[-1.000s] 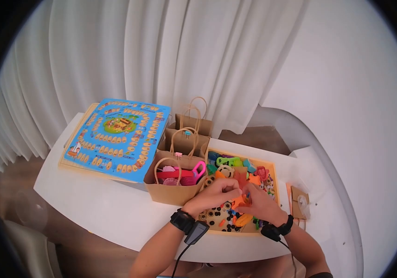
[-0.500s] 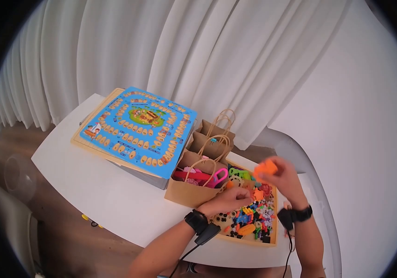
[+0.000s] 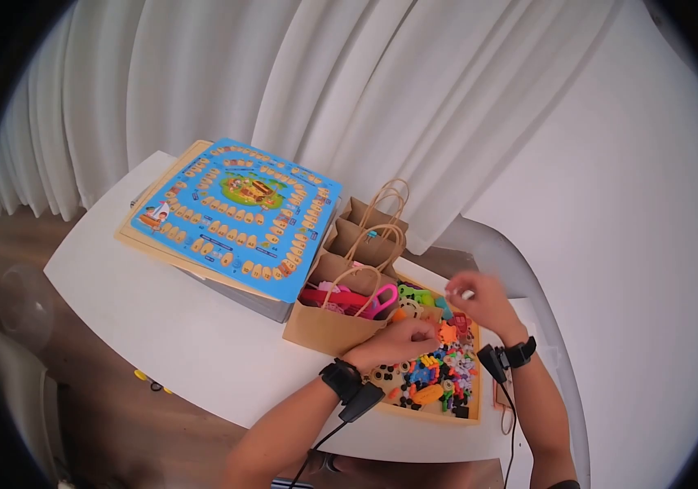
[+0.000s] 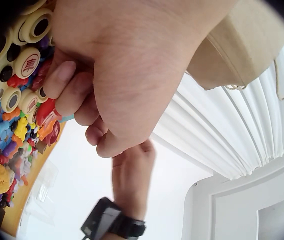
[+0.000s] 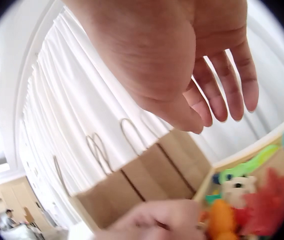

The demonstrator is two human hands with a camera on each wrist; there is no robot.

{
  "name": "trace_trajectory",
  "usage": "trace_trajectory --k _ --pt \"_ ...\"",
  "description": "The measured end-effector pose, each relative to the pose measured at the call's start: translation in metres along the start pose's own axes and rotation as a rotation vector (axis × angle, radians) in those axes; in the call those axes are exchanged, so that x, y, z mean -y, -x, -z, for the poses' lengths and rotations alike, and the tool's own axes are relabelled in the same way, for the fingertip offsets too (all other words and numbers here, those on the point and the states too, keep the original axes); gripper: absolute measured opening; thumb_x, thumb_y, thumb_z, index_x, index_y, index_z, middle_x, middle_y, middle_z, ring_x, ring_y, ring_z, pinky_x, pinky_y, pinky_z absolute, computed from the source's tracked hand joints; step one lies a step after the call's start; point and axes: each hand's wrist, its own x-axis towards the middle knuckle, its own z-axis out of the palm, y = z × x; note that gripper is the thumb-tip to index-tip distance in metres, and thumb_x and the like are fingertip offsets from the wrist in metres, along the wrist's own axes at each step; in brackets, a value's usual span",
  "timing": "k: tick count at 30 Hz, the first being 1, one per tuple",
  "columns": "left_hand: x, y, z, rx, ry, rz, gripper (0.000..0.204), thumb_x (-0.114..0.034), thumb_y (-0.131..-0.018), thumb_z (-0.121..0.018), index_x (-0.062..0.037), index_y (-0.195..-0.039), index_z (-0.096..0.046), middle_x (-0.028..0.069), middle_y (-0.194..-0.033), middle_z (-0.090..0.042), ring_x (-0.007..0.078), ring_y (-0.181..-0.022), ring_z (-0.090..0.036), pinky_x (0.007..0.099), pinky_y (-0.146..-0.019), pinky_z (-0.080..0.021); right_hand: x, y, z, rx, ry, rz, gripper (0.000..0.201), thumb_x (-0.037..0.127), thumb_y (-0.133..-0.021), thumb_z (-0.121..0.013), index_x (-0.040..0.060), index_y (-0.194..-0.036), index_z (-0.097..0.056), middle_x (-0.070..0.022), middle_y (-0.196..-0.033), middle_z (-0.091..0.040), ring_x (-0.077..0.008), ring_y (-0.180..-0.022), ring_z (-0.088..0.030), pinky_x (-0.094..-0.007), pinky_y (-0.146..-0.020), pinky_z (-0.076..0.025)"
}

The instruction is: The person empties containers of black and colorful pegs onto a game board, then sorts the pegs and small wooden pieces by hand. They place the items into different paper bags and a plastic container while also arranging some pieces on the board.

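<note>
My left hand [image 3: 402, 341] hovers over the near left part of a wooden tray [image 3: 478, 391] of small toys. In the left wrist view the fingers of my left hand [image 4: 117, 80] hang loosely curled with nothing visible in them; the palm is hidden. My right hand [image 3: 483, 303] is raised above the tray's far right side. The right wrist view shows my right hand [image 5: 182, 65] with extended, slightly spread fingers and nothing in its grasp. Beneath lie an orange star-like piece [image 3: 448, 332], a yellow piece [image 3: 428, 395] and round game pieces [image 4: 28, 62].
Several brown paper bags [image 3: 329, 328] stand left of the tray, the nearest holding pink and red toys [image 3: 349, 301]. A blue game board [image 3: 239, 216] lies on a stack at the left of the white table [image 3: 202, 350]. Behind hangs a white curtain [image 3: 194, 81].
Half a second ago my right hand held an orange piece; it is no longer seen there. That hand had moved up and right from the tray beforehand. My left hand has stayed near the tray.
</note>
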Motion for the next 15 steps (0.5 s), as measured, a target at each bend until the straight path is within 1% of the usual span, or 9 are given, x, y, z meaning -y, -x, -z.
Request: trace_trajectory --k 1,3,4,6,8,10,11,13,15 --pt "0.007 -0.003 -0.001 -0.01 0.002 -0.039 0.027 -0.027 -0.104 -0.064 -0.0071 -0.086 -0.058 -0.0074 -0.073 -0.051 0.0019 -0.069 -0.046 0.0224 -0.06 -0.036 -0.016 0.013 -0.004 0.001 0.004 -0.005 0.025 0.012 -0.087 -0.077 -0.002 -0.107 -0.071 -0.0126 -0.09 -0.073 -0.0176 -0.079 -0.071 -0.0335 -0.076 -0.057" --pt "0.009 -0.004 0.001 -0.009 -0.003 -0.042 0.028 -0.028 -0.104 -0.064 -0.0073 -0.086 -0.059 -0.0074 -0.073 -0.05 0.0018 -0.069 -0.046 0.0224 -0.059 -0.036 -0.045 0.036 -0.017 0.152 0.023 -0.136 0.027 0.01 -0.085 -0.075 -0.0017 -0.109 -0.071 -0.0145 -0.093 -0.073 -0.0218 -0.08 -0.072 -0.036 -0.076 -0.057" --pt "0.009 -0.004 0.001 -0.01 -0.011 -0.042 0.028 -0.028 -0.104 -0.064 -0.0074 -0.086 -0.059 -0.0074 -0.073 -0.05 0.0017 -0.068 -0.046 0.0224 -0.059 -0.036 -0.057 0.046 -0.027 0.151 0.028 -0.138 0.027 0.01 -0.085 -0.075 -0.0017 -0.109 -0.071 -0.0145 -0.093 -0.073 -0.0218 -0.08 -0.072 -0.036 -0.076 -0.057" --pt "0.005 -0.002 0.0 -0.004 -0.001 -0.046 0.028 -0.029 -0.104 -0.064 -0.0075 -0.086 -0.059 -0.0076 -0.073 -0.051 0.0015 -0.069 -0.046 0.0224 -0.06 -0.037 -0.064 0.058 -0.04 0.13 0.035 -0.06 0.034 0.006 -0.084 -0.078 -0.0009 -0.117 -0.07 -0.0149 -0.098 -0.074 -0.0228 -0.083 -0.071 -0.0338 -0.078 -0.058" --pt "-0.003 0.002 0.0 0.001 0.005 -0.043 0.028 -0.029 -0.104 -0.064 -0.0075 -0.086 -0.059 -0.0078 -0.073 -0.051 0.0013 -0.069 -0.047 0.0224 -0.061 -0.037 -0.069 0.064 -0.044 0.138 0.047 -0.068 0.035 0.005 -0.082 -0.08 -0.0005 -0.115 -0.07 -0.0146 -0.098 -0.073 -0.023 -0.079 -0.07 -0.0345 -0.074 -0.057" --pt "-0.014 0.006 0.001 -0.011 0.031 0.029 0.028 -0.031 -0.104 -0.064 -0.0086 -0.087 -0.06 -0.0083 -0.073 -0.052 0.0005 -0.067 -0.047 0.0215 -0.057 -0.037 -0.073 0.071 -0.055 0.056 0.011 -0.047 0.032 0.006 -0.081 -0.083 -0.0007 -0.109 -0.07 -0.0129 -0.091 -0.07 -0.022 -0.078 -0.067 -0.0335 -0.072 -0.055" --pt "-0.006 0.003 0.0 -0.008 0.03 0.033 0.028 -0.031 -0.104 -0.064 -0.0086 -0.087 -0.06 -0.0083 -0.073 -0.052 0.0005 -0.067 -0.047 0.0215 -0.057 -0.037 -0.072 0.072 -0.054 0.054 0.007 -0.05 0.032 0.006 -0.081 -0.083 -0.0007 -0.109 -0.07 -0.0129 -0.091 -0.07 -0.022 -0.078 -0.067 -0.0335 -0.072 -0.055" --pt "0.017 -0.006 -0.001 -0.024 0.035 -0.098 0.027 -0.032 -0.104 -0.064 -0.0099 -0.088 -0.06 -0.0085 -0.073 -0.053 -0.0005 -0.064 -0.047 0.0201 -0.051 -0.036 -0.067 0.07 -0.045 0.192 0.085 -0.07 0.029 0.009 -0.08 -0.086 0.0004 -0.102 -0.069 -0.0102 -0.091 -0.067 -0.0205 -0.08 -0.066 -0.0321 -0.072 -0.054" --pt "0.003 0.0 0.001 -0.021 0.026 -0.056 0.027 -0.032 -0.104 -0.064 -0.0101 -0.089 -0.061 -0.0082 -0.073 -0.054 -0.001 -0.063 -0.047 0.0196 -0.05 -0.035 -0.067 0.068 -0.042 0.211 0.035 -0.125 0.029 0.01 -0.08 -0.086 0.0011 -0.102 -0.07 -0.0096 -0.095 -0.068 -0.0207 -0.081 -0.066 -0.0323 -0.073 -0.054"
